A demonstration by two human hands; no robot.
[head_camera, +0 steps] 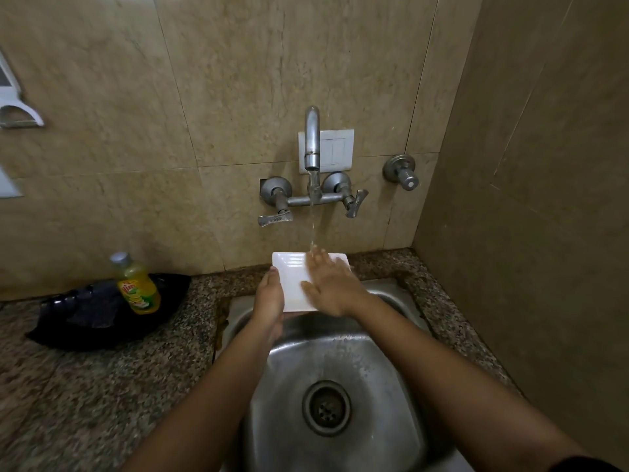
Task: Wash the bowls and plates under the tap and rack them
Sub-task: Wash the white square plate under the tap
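White rectangular plate (295, 280) is held over the sink (340, 352), long axis left-right, left hand (269, 298) clamped on its left edge, right hand (328, 284) spread flat on top under the tap stream (312, 226).

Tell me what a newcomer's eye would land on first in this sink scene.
First, the white rectangular ceramic plate held over the steel sink, left hand gripping its left edge, right hand flat on its face. Next, the stream from the wall-mounted chrome tap falls on the right hand's fingers. On the granite counter at left, a yellow dish-soap bottle stands in a black tray.
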